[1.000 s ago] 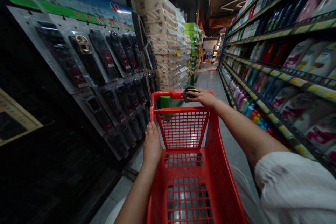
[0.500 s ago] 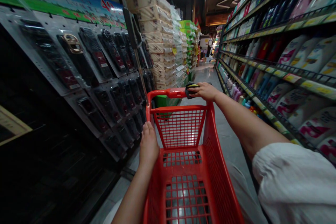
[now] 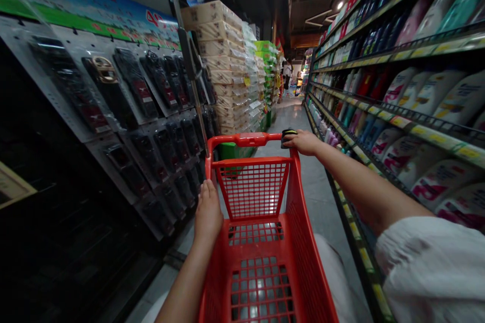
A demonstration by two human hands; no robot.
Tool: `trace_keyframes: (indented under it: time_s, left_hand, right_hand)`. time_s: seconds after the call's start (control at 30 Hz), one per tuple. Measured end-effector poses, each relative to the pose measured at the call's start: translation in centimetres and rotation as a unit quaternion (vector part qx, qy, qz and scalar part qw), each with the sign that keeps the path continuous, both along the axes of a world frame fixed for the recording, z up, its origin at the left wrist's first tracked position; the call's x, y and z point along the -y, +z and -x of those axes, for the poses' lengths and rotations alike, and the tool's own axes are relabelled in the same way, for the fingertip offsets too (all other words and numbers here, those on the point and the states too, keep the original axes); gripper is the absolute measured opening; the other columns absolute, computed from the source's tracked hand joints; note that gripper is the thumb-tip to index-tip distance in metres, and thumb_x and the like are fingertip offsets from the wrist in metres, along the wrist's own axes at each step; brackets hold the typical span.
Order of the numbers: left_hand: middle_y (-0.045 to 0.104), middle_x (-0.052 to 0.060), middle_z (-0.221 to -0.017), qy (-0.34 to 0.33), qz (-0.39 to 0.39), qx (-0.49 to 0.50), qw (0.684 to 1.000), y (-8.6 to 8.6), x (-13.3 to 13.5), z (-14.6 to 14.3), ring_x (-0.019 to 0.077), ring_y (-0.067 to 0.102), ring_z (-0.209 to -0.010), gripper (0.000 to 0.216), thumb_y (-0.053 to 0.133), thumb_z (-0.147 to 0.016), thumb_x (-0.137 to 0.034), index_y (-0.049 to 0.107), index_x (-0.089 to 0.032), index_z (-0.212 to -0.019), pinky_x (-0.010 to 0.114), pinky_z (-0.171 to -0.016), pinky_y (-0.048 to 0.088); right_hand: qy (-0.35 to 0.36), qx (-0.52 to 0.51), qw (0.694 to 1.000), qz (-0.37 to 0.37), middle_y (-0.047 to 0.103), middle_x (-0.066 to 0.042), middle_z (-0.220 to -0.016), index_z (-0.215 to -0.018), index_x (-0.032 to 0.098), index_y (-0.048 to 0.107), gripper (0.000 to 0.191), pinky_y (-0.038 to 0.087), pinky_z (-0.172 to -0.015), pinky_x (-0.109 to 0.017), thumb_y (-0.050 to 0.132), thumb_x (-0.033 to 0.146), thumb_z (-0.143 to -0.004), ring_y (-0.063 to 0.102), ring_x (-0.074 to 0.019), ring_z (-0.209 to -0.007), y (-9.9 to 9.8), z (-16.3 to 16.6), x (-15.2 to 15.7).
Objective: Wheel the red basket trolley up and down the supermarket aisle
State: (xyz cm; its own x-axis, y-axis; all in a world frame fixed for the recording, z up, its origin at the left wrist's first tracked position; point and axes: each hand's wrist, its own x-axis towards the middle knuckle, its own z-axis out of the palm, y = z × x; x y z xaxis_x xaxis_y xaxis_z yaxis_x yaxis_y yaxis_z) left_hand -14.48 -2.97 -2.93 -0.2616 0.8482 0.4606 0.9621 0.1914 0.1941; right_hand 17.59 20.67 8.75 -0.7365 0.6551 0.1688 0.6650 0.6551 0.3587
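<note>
— Supermarket aisle [image 3: 316,202], dim, grey tile floor. What's up front?
— Red plastic shopping cart [image 3: 303,252] w/ mesh sides; floor shows thru the grid bottom. Both hands are on it.
— L hand?
— L hand [image 3: 208,209] lies palm-down on the near L rim. Fingers are together & flat, pointing fwd, not wrapped round anything. Prob. just steadying that side.
— And R?
— R hand [image 3: 305,142] is way out at the far R corner, arm stretched along the cart, white sleeve [image 3: 435,272] at the shoulder. Fingers are curled tight on a small black item [image 3: 288,134] w/ a yellow band, held vs the end of the red crossbar [image 3: 242,140]. Can't tell what it is, too small. The reach looks that long b/c the bar sits at the cart's far end.
— What's either side?
— On the L, a pegboard wall w/ black packaged goods [image 3: 132,78] hung in rows, fronts out, I'd guess so they read from the aisle. Beyond that, a tall stack of tissue packs [image 3: 220,55], then green packs [image 3: 267,50]. Cart stands between that wall & the R shelving.
— R shelving?
— Bottles [image 3: 428,91] w/ labels out, yellow price strips [image 3: 401,121] on the shelf edges. One person [image 3: 288,70] stands far down the aisle, well apart from the cart.
</note>
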Motion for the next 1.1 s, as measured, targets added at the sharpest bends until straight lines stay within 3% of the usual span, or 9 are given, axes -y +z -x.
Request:
trace_keyframes:
  time_s: [0.17,0.33,0.57,0.67,0.77,0.87,0.93,1.0,1.1]
  left_hand:
    - [0.036,0.029,-0.157,0.002,0.014,-0.012,1.000,0.5,0.2,-0.3,0.0310,0.034,-0.148,0.071,0.034,-0.079,0.009,0.031,0.007,-0.150,0.043,-0.119,0.036]
    - [0.035,0.028,-0.157,0.009,0.027,-0.021,0.999,0.7,0.3,-0.3,0.0316,0.035,-0.148,0.072,0.034,-0.079,0.008,0.030,0.007,-0.150,0.045,-0.119,0.037]
    - [0.038,0.028,-0.156,0.021,0.025,-0.042,0.999,0.5,0.0,-0.1,0.0322,0.037,-0.146,0.067,0.032,-0.083,0.006,0.032,0.008,-0.150,0.044,-0.117,0.038]
    - [0.039,0.027,-0.155,0.025,0.012,-0.059,0.998,0.1,-0.2,0.0,0.0315,0.038,-0.146,0.064,0.029,-0.085,0.006,0.035,0.007,-0.148,0.042,-0.117,0.039]
    - [0.041,0.027,-0.154,0.032,-0.004,-0.075,0.997,-0.4,-0.4,0.0,0.0300,0.040,-0.145,0.063,0.027,-0.086,0.006,0.037,0.006,-0.148,0.040,-0.116,0.040]
    - [0.043,0.027,-0.153,0.034,-0.021,-0.087,0.995,-0.8,-0.6,0.2,0.0297,0.042,-0.144,0.064,0.027,-0.085,0.007,0.039,0.005,-0.147,0.041,-0.114,0.042]
    - [0.044,0.026,-0.153,0.030,-0.028,-0.089,0.995,-1.0,-0.7,0.3,0.0296,0.043,-0.144,0.064,0.028,-0.084,0.007,0.040,0.004,-0.147,0.041,-0.114,0.042]
    - [0.044,0.026,-0.153,0.029,-0.032,-0.084,0.996,-1.2,-0.7,0.4,0.0290,0.042,-0.144,0.065,0.029,-0.083,0.007,0.040,0.003,-0.147,0.040,-0.114,0.042]
    - [0.042,0.027,-0.154,0.025,-0.031,-0.071,0.997,-1.2,-0.7,0.6,0.0288,0.041,-0.145,0.068,0.032,-0.080,0.007,0.037,0.003,-0.148,0.040,-0.115,0.041]
  right_hand:
    - [-0.017,-0.058,0.998,0.026,0.055,-0.008,-0.146,-0.128,0.027,0.070,0.039,0.042,-0.096,-0.040,0.047,0.020,-0.097,0.059,-0.0262,-0.111,-2.3,-0.4,3.3]
    - [-0.007,-0.108,0.993,0.036,0.053,-0.013,-0.147,-0.138,0.021,0.062,0.047,0.041,-0.102,-0.043,0.043,0.012,-0.095,0.056,-0.0280,-0.122,-4.1,-0.6,7.2]
    - [-0.007,-0.137,0.986,0.098,0.055,-0.010,-0.147,-0.133,0.023,0.066,0.050,0.045,-0.098,-0.043,0.045,0.006,-0.091,0.057,-0.0286,-0.120,-7.7,-1.0,15.3]
    - [0.039,-0.129,0.978,0.156,0.062,-0.004,-0.141,-0.123,0.028,0.072,0.050,0.047,-0.098,-0.042,0.050,0.005,-0.086,0.059,-0.0271,-0.120,-7.8,-1.5,17.6]
    - [0.057,-0.144,0.973,0.171,0.059,-0.001,-0.145,-0.130,0.030,0.067,0.061,0.046,-0.103,-0.039,0.050,0.002,-0.079,0.058,-0.0245,-0.124,-5.5,-1.8,17.3]
    - [-0.023,-0.200,0.977,0.064,0.036,-0.003,-0.162,-0.150,0.028,0.047,0.075,0.047,-0.102,-0.043,0.049,0.002,-0.079,0.056,-0.0279,-0.125,-2.3,-1.2,15.3]
    - [-0.088,-0.232,0.969,-0.012,0.023,-0.004,-0.167,-0.154,0.024,0.040,0.073,0.048,-0.101,-0.046,0.049,0.007,-0.084,0.055,-0.0317,-0.124,-1.3,-0.3,13.8]
    - [-0.136,-0.241,0.961,-0.022,0.021,-0.007,-0.167,-0.154,0.021,0.040,0.068,0.048,-0.102,-0.046,0.049,0.013,-0.088,0.055,-0.0329,-0.123,-1.6,0.9,12.4]
    - [-0.192,-0.218,0.956,0.040,0.022,-0.009,-0.167,-0.153,0.020,0.042,0.062,0.049,-0.101,-0.044,0.045,0.016,-0.091,0.061,-0.0308,-0.117,-3.8,2.6,10.7]
